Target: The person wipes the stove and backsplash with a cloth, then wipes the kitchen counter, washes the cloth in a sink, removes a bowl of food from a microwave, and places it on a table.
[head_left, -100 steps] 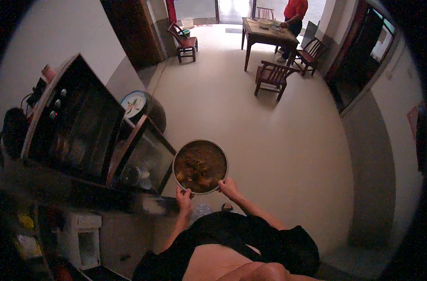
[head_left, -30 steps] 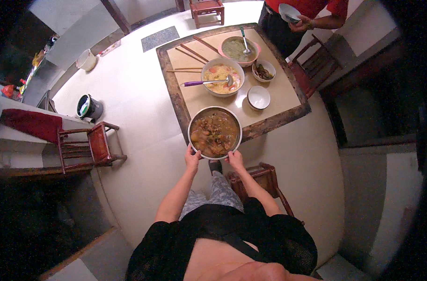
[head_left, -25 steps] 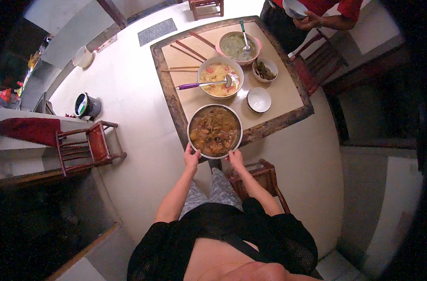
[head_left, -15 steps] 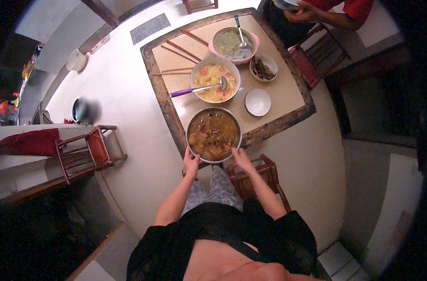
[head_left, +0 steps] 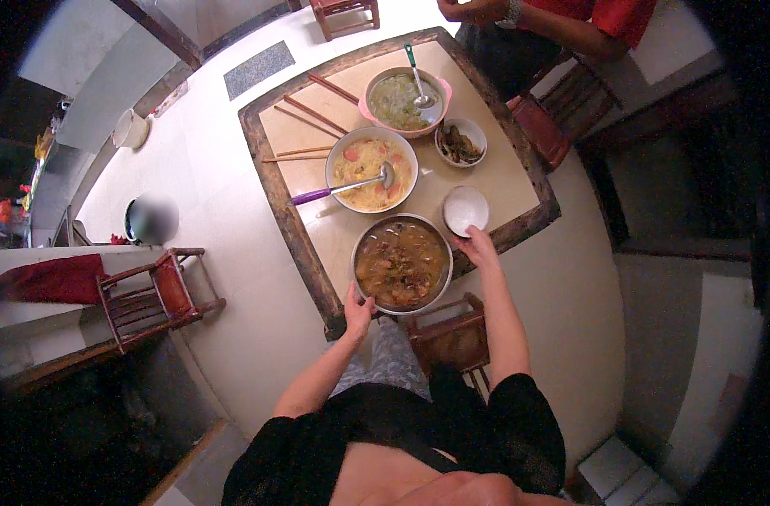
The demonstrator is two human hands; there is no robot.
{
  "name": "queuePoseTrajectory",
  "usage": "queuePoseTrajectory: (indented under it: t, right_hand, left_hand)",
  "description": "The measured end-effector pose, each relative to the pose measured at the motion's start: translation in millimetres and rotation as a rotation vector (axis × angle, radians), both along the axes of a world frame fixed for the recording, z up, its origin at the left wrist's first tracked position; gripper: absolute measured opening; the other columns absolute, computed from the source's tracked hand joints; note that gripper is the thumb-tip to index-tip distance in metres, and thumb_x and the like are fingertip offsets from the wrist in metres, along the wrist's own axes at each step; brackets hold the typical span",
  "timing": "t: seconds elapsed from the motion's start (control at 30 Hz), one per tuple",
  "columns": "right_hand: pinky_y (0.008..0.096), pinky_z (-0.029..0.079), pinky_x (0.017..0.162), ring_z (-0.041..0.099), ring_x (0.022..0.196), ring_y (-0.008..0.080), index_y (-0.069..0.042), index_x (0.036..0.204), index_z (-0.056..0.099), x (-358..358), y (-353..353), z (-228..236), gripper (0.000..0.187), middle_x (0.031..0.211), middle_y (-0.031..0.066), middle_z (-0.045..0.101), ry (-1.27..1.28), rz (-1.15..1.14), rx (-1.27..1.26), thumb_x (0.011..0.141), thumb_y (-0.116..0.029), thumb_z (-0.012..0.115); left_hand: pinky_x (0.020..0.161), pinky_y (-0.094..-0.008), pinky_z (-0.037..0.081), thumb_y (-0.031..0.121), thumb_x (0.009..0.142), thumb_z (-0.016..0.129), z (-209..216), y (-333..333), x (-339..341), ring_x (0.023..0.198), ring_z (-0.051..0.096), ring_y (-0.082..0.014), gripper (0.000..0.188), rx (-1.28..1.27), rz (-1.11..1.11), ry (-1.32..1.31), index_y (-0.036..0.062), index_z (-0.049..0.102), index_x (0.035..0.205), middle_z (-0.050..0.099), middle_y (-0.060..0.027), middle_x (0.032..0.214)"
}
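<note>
A large round metal pot [head_left: 450,268] of brown stew [head_left: 402,263] stands at the near edge of the table. My left hand [head_left: 359,313] grips its near left rim, thumb on top. To the right of the pot, my right hand [head_left: 478,246] pinches the near edge of a small white bowl [head_left: 467,207]. That bowl has nothing in it and looks stacked on another. Beyond the pot is a white bowl [head_left: 413,160] of yellow noodle-like food, a purple-handled ladle [head_left: 313,196] resting in it.
Further back stand a pink-handled pot [head_left: 445,91] of green soup with a green-handled ladle [head_left: 411,57], and a small bowl of dark food [head_left: 459,145]. Chopsticks [head_left: 305,120] lie along the table's left. A person in red [head_left: 562,29] is at the far right. Wooden chairs [head_left: 452,333] surround the table [head_left: 288,228].
My right hand has left the pot's rim and moved right and up to the white bowl. The pot sits slightly further right. The other person no longer shows a bowl in hand.
</note>
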State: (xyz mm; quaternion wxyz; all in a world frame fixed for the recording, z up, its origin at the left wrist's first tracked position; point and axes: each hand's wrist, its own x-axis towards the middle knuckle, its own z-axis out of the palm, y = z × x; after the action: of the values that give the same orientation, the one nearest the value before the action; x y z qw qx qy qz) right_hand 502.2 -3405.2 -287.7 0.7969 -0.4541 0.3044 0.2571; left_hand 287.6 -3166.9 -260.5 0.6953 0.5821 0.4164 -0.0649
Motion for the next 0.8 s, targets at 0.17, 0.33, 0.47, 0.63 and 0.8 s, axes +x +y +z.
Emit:
queuePoseTrajectory:
  t: [0.17, 0.33, 0.47, 0.63, 0.8]
  right_hand:
    - [0.0274, 0.049, 0.058, 0.056, 0.076, 0.0235, 0.002, 0.109, 0.039, -8.4, -75.6, 52.8, 0.035, 0.093, 0.0157, 0.052, -0.035, -0.071, -0.057, 0.075, -0.007, 0.041]
    - [0.0267, 0.048, 0.056, 0.055, 0.067, 0.0194, 0.003, 0.105, 0.042, -22.8, -138.9, 56.4, 0.033, 0.084, 0.0143, 0.055, -0.148, -0.08, -0.241, 0.074, -0.01, 0.041]
    - [0.0243, 0.048, 0.052, 0.055, 0.061, 0.0183, 0.007, 0.103, 0.043, -28.9, -149.6, 62.2, 0.033, 0.079, 0.0173, 0.057, -0.091, -0.109, -0.269, 0.074, -0.008, 0.039]
    - [0.0242, 0.047, 0.052, 0.055, 0.06, 0.0182, 0.007, 0.104, 0.043, -31.4, -149.9, 54.5, 0.034, 0.081, 0.019, 0.057, 0.023, -0.121, -0.257, 0.073, -0.008, 0.039]
    - [0.0265, 0.046, 0.052, 0.053, 0.064, 0.0185, 0.002, 0.103, 0.043, -47.5, -135.8, 73.7, 0.034, 0.082, 0.0118, 0.055, -0.021, -0.033, -0.219, 0.071, -0.009, 0.043]
  left_hand:
    - [0.048, -0.0239, 0.045, -0.005, 0.074, 0.049, -20.9, -27.8, 46.1, 0.062, 0.053, -0.0136, 0.063, 0.008, -0.087, -0.123, 0.0073, 0.02, 0.128, 0.054, -0.0096, 0.085]
    - [0.051, -0.0227, 0.044, -0.01, 0.072, 0.043, -8.6, -56.8, 106.4, 0.074, 0.054, -0.0159, 0.053, -0.04, -0.142, -0.179, 0.0042, 0.03, 0.121, 0.051, -0.0082, 0.101]
    - [0.051, -0.0235, 0.044, -0.011, 0.072, 0.043, -25.7, -73.3, 137.4, 0.073, 0.053, -0.0154, 0.054, 0.018, -0.105, -0.265, 0.0047, 0.029, 0.122, 0.05, -0.009, 0.103]
    - [0.049, -0.024, 0.044, -0.01, 0.072, 0.043, -43.2, -83.9, 159.5, 0.066, 0.053, -0.0147, 0.056, 0.03, -0.062, -0.329, 0.0064, 0.028, 0.124, 0.051, -0.0095, 0.102]
    - [0.065, -0.0278, 0.046, -0.009, 0.07, 0.049, -31.5, -76.5, 171.7, 0.082, 0.053, -0.0176, 0.058, 0.054, -0.121, -0.177, 0.005, 0.029, 0.124, 0.052, -0.0108, 0.096]
